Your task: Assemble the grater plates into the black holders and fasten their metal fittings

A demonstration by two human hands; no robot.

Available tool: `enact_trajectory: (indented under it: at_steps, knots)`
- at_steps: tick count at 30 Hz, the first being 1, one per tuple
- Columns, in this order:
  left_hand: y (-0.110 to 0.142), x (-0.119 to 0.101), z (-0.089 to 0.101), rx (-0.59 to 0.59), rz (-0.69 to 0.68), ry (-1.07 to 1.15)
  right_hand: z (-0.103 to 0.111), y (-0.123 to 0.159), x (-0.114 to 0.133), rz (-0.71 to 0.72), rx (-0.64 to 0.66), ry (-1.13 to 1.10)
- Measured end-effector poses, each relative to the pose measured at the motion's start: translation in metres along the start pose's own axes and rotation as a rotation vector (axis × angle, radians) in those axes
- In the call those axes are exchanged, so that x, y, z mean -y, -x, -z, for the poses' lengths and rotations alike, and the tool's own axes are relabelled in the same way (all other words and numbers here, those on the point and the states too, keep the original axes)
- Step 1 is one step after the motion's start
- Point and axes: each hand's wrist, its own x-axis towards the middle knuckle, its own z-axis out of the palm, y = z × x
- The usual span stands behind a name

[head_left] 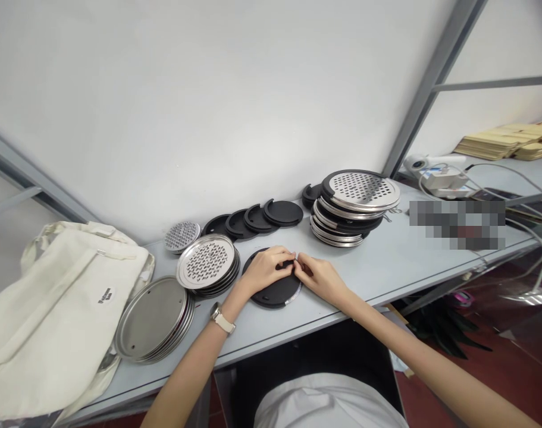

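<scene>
Landmark: black disc (273, 295), flat on the table (262, 334), under and between the 2 hands. Left hand (264, 270) lies over its far side, fingers bent, thumb drawn in toward them; probably steadying it. Right hand (322, 279) comes in at its right rim, thumb and index nearly together. Both sets of fingertips meet there, likely so 1 side braces while the other works the edge. Can't tell if either pinches the rim or a small part; fingers block the view. Silver strip shows on the disc's near-right rim.

Left of disc: grater plate stack (208, 261), then plain metal plates (152, 318), then cream bag (65, 315). Behind disc: 4 overlapping black holders (284, 213), probably fanned for easy pickup. Right and behind: tall mixed stack (362, 190), likely piled to save space.
</scene>
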Motion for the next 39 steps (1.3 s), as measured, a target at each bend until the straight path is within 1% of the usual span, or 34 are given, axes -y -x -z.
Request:
enact_trajectory:
  at_steps: [7,13,17,31,39]
  knots:
    - [-0.0004,0.0009,0.0001,-0.015,-0.009,0.051,0.0001,-0.0005,0.0013,0.007,0.005,0.013]
    - [-0.0011,0.001,-0.0006,-0.015,0.02,0.089,0.0022,-0.0006,0.0048,0.004,0.026,0.033]
    - [-0.0016,0.002,-0.0018,-0.028,0.005,0.11,0.0017,-0.0001,0.0039,0.006,0.036,0.041]
    - [-0.0025,0.0063,-0.0031,-0.067,-0.047,0.083,0.002,0.0008,0.0056,-0.01,0.0,0.031]
    - [-0.003,0.0056,-0.0018,-0.055,-0.056,0.12,0.0017,0.0006,0.0048,-0.008,-0.023,0.061]
